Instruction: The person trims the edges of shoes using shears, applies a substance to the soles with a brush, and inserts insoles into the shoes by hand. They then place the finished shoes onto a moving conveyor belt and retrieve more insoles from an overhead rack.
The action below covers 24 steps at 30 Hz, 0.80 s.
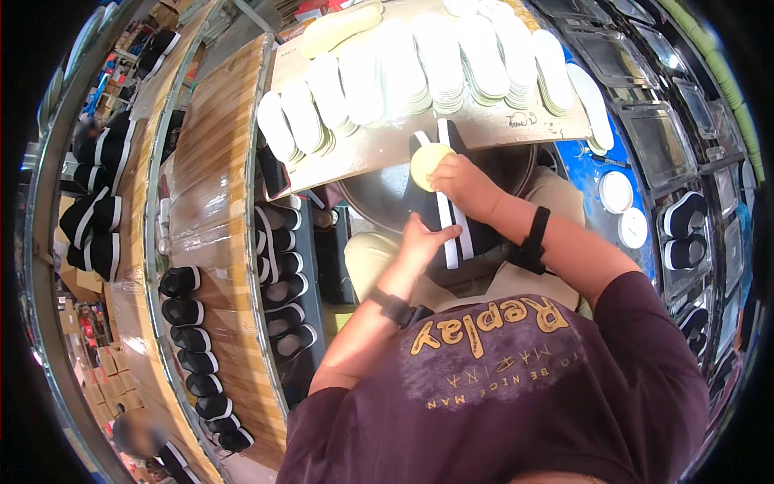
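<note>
A pair of black shoes [476, 218] with white sole edges is held over a dark round basin [379, 194] between my knees. My left hand [427, 242] is closed on the near part of the pair, its thumb lying across the white edges. In my right hand [468, 187] is a pale yellow insole [432, 164], pinched at its side. Its rounded end shows above the far part of the shoes; the rest is hidden, and I cannot tell how far it sits inside a shoe.
Stacks of pale insoles [403, 68] stand on a board [484, 129] just ahead. Black shoes [193, 347] line the wooden racks at left. On the right are a blue surface [592, 173] with round white lids [617, 192], and framed trays [657, 145] beyond.
</note>
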{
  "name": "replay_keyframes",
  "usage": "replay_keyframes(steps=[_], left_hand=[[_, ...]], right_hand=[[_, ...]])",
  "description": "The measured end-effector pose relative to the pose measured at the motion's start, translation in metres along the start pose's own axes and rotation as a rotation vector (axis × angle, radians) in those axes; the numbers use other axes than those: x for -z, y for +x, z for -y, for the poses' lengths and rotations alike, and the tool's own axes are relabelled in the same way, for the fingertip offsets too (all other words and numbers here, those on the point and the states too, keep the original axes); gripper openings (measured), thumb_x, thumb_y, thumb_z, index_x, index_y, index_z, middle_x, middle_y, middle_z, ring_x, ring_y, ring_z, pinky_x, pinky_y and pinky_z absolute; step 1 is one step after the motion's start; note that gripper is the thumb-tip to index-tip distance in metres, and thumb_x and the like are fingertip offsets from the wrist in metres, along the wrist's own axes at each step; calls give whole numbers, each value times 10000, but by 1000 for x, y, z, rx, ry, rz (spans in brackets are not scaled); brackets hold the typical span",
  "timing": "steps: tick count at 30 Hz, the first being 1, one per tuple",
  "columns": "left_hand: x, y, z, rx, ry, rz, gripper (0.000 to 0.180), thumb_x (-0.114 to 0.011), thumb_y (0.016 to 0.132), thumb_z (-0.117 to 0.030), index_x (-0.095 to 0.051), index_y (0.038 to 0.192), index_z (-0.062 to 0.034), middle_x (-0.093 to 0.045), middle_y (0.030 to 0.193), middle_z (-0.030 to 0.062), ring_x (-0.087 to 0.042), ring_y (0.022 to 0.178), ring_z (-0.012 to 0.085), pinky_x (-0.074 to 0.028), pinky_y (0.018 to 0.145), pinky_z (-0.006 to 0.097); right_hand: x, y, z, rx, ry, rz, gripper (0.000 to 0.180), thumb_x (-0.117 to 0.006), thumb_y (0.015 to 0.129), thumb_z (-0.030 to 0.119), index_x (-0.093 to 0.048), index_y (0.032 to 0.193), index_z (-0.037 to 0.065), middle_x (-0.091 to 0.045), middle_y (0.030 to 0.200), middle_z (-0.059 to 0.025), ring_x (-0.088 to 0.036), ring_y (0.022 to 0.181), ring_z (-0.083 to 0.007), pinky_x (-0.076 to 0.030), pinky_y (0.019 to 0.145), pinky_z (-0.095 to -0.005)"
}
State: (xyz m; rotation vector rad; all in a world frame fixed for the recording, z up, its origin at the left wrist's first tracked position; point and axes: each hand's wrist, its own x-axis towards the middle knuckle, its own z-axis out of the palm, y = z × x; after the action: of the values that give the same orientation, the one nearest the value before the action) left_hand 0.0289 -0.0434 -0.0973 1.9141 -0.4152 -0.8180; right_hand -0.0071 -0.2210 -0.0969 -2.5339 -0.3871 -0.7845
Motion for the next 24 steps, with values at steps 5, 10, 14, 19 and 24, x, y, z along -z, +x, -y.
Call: replay_keyframes(steps=[5, 10, 14, 19, 24], left_hand=[[0, 7, 10, -49, 24, -4, 699, -891, 626, -234, -487, 1077, 116, -645, 1006, 216, -645, 908, 254, -522, 787, 340], [-4, 3, 8, -20, -1, -12, 710, -895, 621, -254, -489, 1072, 114, -643, 1009, 218, -638, 917, 248, -514, 800, 340], [-3, 13, 30, 21, -123, 82, 737, -892, 624, -276, -487, 1094, 121, -638, 1030, 229, -634, 954, 268, -502, 838, 355], [-5, 16, 30, -54, 1, 67, 834, -852, 667, -204, -380, 1233, 186, -601, 1131, 239, -600, 1048, 260, -472, 911, 326], [-4, 15, 28, 19, -75, 109, 885, -868, 640, -275, -389, 1210, 203, -572, 1154, 294, -576, 1093, 308, -448, 949, 351]], right_hand=[[-9, 40, -47, -194, 64, -104, 107, -583, 814, 131, -667, 800, 65, -653, 829, -87, -592, 865, -295, -477, 774, -392], [-18, 20, -43, -200, -3, -143, 54, -632, 779, 101, -665, 782, 58, -653, 803, -89, -588, 844, -316, -479, 751, -406], [8, -27, 29, -249, 94, -11, 63, -655, 797, 94, -693, 836, 62, -665, 864, -85, -593, 897, -299, -479, 803, -391], [85, -89, 61, -609, 280, -143, 81, -689, 786, 51, -704, 865, 46, -693, 908, -90, -632, 873, -243, -503, 781, -339], [182, -158, 22, -882, -248, -468, 93, -672, 811, 36, -709, 891, 7, -693, 936, -94, -649, 865, -233, -502, 777, -317]])
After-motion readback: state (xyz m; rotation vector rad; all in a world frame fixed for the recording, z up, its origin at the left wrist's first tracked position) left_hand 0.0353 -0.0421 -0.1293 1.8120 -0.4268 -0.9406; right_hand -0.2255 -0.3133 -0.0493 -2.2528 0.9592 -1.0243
